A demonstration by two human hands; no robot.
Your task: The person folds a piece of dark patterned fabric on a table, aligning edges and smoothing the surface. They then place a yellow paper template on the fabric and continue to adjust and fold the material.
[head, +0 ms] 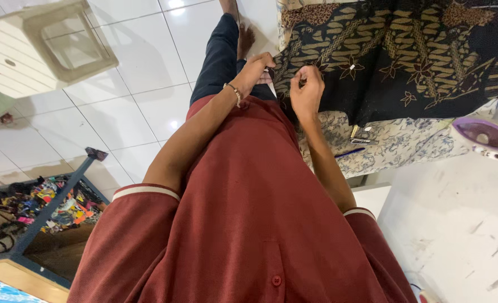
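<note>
A dark batik fabric (406, 50) with gold and brown motifs lies spread over a table padded with a pale floral cloth (395, 146). My left hand (256, 68), a bracelet on its wrist, pinches the fabric's near corner edge. Just beside it, my right hand (308, 87) has its fingers closed on the same edge. Both hands are close together above my dark trousers (218, 56). What lies between the fingertips is too small to make out.
Small metal snips (361, 134) and a blue pen (350, 152) lie on the pale cloth. A purple and white iron (487, 137) rests on the right. A beige plastic stool (47, 47) stands on white floor tiles; colourful fabric scraps (41, 205) are piled lower left.
</note>
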